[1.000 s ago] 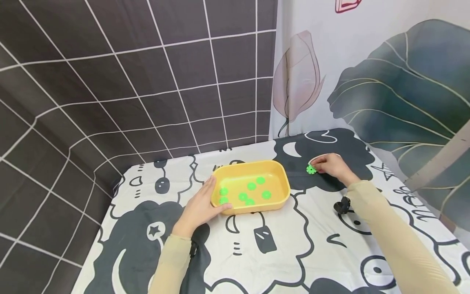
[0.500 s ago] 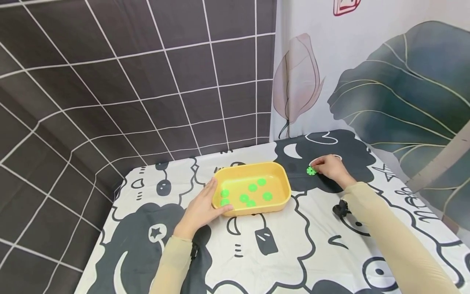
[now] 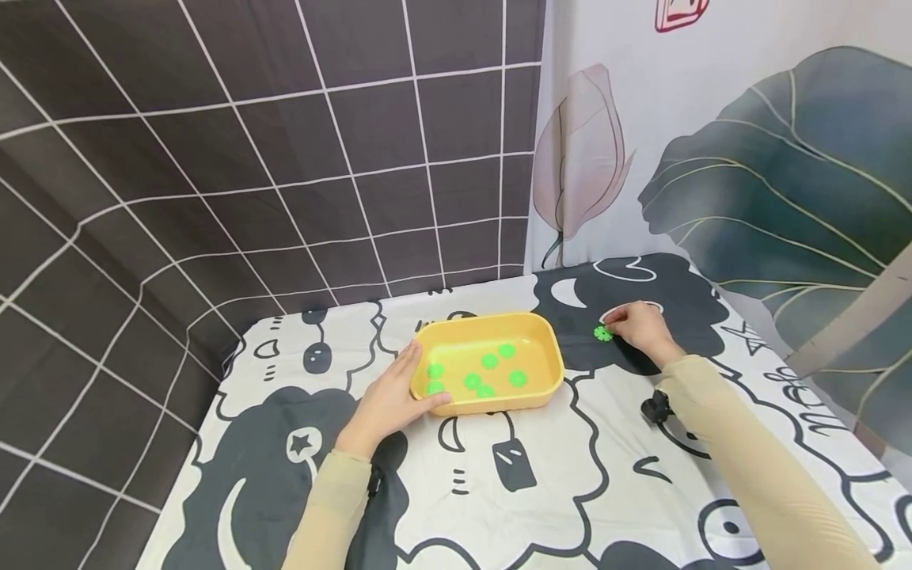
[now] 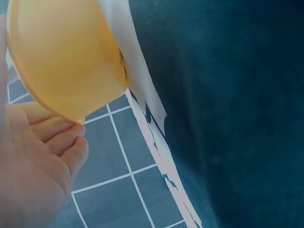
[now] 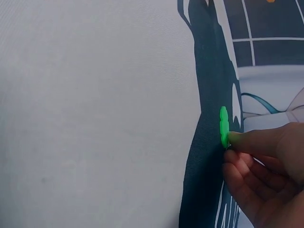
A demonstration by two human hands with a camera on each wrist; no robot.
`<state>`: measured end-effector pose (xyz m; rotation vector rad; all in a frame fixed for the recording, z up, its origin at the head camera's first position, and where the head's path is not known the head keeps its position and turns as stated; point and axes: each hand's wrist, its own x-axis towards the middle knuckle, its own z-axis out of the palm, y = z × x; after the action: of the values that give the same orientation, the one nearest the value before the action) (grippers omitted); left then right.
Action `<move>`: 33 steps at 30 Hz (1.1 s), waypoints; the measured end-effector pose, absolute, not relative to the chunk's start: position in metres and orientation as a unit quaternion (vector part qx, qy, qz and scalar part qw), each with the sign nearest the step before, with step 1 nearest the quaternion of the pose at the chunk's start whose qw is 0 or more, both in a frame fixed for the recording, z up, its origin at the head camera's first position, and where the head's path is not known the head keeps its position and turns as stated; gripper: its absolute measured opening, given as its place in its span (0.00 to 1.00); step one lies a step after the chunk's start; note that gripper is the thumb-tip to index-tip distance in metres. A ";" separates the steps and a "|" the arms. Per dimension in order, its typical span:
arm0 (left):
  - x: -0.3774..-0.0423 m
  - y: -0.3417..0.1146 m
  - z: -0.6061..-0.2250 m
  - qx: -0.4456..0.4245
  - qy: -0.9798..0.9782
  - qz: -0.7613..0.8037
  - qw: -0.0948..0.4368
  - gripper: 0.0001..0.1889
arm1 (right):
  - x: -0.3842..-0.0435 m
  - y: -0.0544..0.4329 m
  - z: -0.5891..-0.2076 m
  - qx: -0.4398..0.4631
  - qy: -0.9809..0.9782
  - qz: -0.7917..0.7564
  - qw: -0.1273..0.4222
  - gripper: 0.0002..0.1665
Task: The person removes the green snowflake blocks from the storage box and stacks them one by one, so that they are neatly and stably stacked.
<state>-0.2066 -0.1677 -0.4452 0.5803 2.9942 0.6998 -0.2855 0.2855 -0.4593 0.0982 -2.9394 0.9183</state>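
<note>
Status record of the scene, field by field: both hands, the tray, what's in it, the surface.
left hand: holds the yellow tray at its left end
right hand: pinches a green disc, right of the tray
tray contents: seven green pieces visible
surface: black-and-white patterned cloth
pinched disc touching cloth: cannot tell
</note>
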 end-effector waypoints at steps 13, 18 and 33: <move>-0.206 -0.168 -0.446 0.188 0.959 0.213 -0.001 0.60 | -0.285 0.286 -0.455 0.026 -0.951 0.309 0.006 0.13; -0.206 -0.168 -0.446 0.196 0.958 0.207 -0.012 0.59 | -0.289 0.283 -0.447 0.022 -0.946 0.323 -0.012 0.16; -0.207 -0.168 -0.442 0.214 0.963 0.161 -0.019 0.57 | -0.317 0.236 -0.397 0.062 -0.941 0.333 -0.015 0.17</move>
<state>-0.2075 -0.1677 -0.4424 0.6805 3.0638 0.5117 -0.3170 0.2364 -0.3965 0.1958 -2.9842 1.0568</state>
